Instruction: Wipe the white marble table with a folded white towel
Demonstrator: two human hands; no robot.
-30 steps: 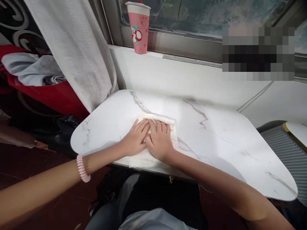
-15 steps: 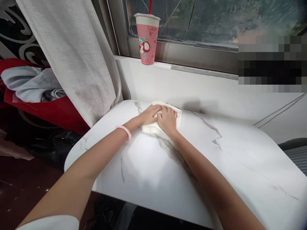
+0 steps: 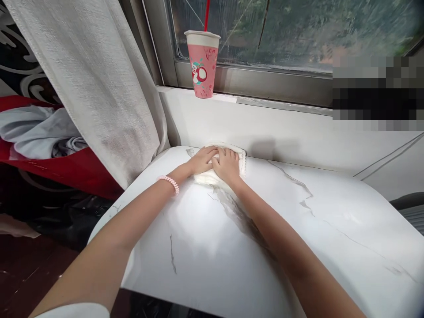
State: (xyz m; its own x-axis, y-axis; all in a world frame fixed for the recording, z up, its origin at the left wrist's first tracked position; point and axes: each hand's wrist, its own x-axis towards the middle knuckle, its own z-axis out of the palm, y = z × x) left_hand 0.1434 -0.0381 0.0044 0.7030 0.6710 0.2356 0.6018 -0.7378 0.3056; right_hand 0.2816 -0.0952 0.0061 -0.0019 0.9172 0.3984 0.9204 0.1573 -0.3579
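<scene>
One cream-white fabric cloth [image 3: 207, 178] is held down by the flattened, unclenched left hand [image 3: 201, 160] and the equally flat, unclenched right hand [image 3: 228, 166] at the far edge of the white, grey-veined tabletop [image 3: 212, 256]; beyond and above that tabletop, a pink-and-white, tapered paper cup [image 3: 203, 65] is seen.

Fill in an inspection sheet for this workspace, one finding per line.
Surface: white table with grey veining.
Job's things: white cloth lying on the table near its wall-side edge, partly hidden by hands.
Clutter: pink cup with a red straw, upright on the ledge; red bag with grey fabric at left.
Hands: left hand and right hand both laid on the cloth.
Cables: two thin lines on the wall; cord or shadow, unclear.
Surroundings: window, curtain.
</scene>
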